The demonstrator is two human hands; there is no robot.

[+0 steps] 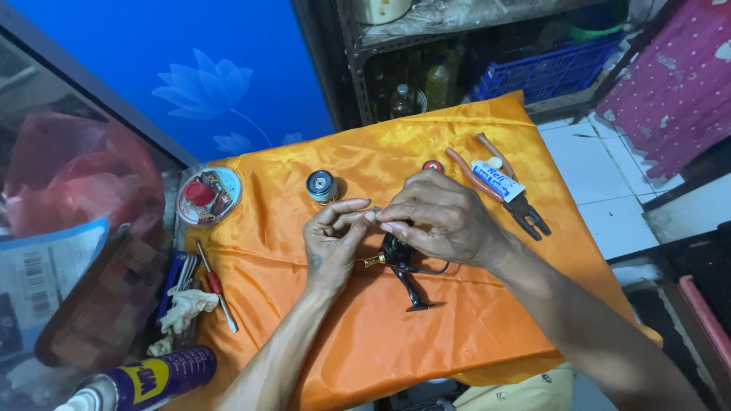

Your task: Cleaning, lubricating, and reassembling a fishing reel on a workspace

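My left hand (333, 240) and my right hand (442, 217) meet over the middle of an orange cloth (472, 320). Their fingertips pinch together at something too small to make out. Just below them lies a black fishing reel body (402, 266) with a brass-coloured part sticking out on its left; my right hand covers its top. A round metal spool (322, 186) stands on the cloth just behind my left hand.
Orange-handled pliers (502, 190) and a small white-and-blue tube (496, 180) lie at the right. A small red cap (433, 166), a round clear box of parts (209, 195), a red screwdriver (218, 288), a crumpled rag (183, 308) and a spray can (145, 380) sit around the cloth's left edge.
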